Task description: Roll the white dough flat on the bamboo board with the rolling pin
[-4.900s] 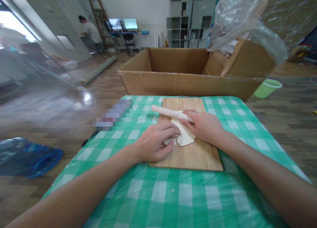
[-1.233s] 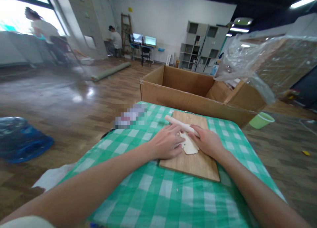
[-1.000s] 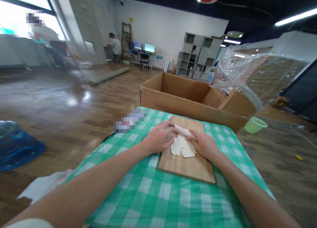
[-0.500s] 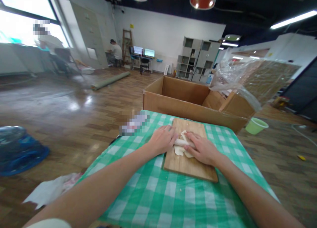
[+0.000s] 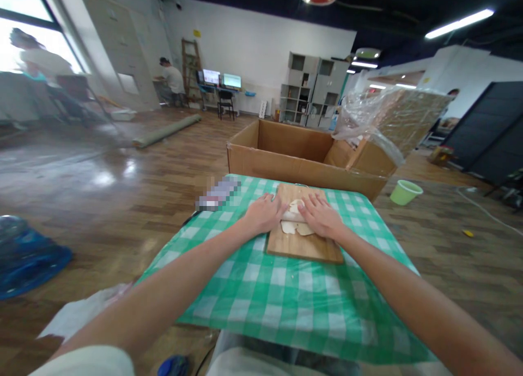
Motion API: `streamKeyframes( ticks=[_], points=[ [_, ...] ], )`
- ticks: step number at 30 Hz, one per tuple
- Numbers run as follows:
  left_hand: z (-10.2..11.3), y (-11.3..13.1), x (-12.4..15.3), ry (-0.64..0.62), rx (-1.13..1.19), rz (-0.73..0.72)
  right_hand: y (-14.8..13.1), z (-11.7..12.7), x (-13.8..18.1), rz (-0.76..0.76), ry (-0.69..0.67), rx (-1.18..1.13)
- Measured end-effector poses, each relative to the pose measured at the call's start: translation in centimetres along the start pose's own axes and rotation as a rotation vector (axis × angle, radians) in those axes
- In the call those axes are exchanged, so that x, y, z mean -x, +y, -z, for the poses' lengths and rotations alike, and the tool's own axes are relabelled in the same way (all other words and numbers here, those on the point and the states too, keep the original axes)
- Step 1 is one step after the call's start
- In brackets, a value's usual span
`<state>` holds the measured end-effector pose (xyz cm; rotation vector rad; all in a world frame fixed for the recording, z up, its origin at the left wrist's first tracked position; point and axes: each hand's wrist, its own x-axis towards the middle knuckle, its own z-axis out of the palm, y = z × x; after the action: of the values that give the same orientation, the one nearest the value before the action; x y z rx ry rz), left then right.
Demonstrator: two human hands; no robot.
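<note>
Grip: my left hand [image 5: 263, 213] and right hand [image 5: 321, 215] each cover one end of the rolling pin [image 5: 293, 217], palms down. Cannot tell whether any fingers curl beneath.

Step, as I judge it: rolling out the dough [image 5: 291, 228]. Next move seems to call for level pressure from both palms; the ragged edge could tear.

Nearest, this side of the cutting board [image 5: 304, 248]: checked tablecloth [image 5: 281, 294]. Dough lies mid-board, showing on the pin's near and far sides. Pin also mid-board, long axis nearly side to side, ends pointing left and right, crossing the board's length. Beyond the board: open cardboard box [image 5: 281, 161]. Right of and beyond the board: green bucket [image 5: 404, 195], on the floor.
</note>
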<state>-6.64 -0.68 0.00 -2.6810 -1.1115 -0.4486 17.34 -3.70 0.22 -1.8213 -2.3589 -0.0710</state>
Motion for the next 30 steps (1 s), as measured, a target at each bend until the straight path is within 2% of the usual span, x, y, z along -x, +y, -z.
streamKeyframes(
  ticks=[6, 13, 17, 21, 26, 30],
  points=[
    [0.5, 2.2, 3.6, 0.041, 0.114, 0.128, -2.0, 0.2, 4.9, 0.055, 0.025, -0.024],
    [1.6, 4.3, 7.3, 0.015, 0.125, 0.088, -4.0, 1.0, 9.6, 0.096, 0.066, -0.023],
    [1.8, 4.7, 7.9, 0.021, 0.134, 0.087, -4.2, 1.3, 10.2, 0.115, 0.044, -0.038],
    [1.4, 3.9, 5.9, 0.016, 0.172, 0.121, -2.9, 1.4, 8.0, 0.101, -0.017, -0.051],
    [0.1, 1.9, 1.1, -0.051, 0.144, 0.167, -0.3, 0.8, 3.0, 0.058, -0.055, -0.035],
    [-1.5, -0.1, -3.0, -0.064, 0.097, 0.25, 1.5, 0.2, -1.1, -0.016, -0.019, 0.011]
  ],
)
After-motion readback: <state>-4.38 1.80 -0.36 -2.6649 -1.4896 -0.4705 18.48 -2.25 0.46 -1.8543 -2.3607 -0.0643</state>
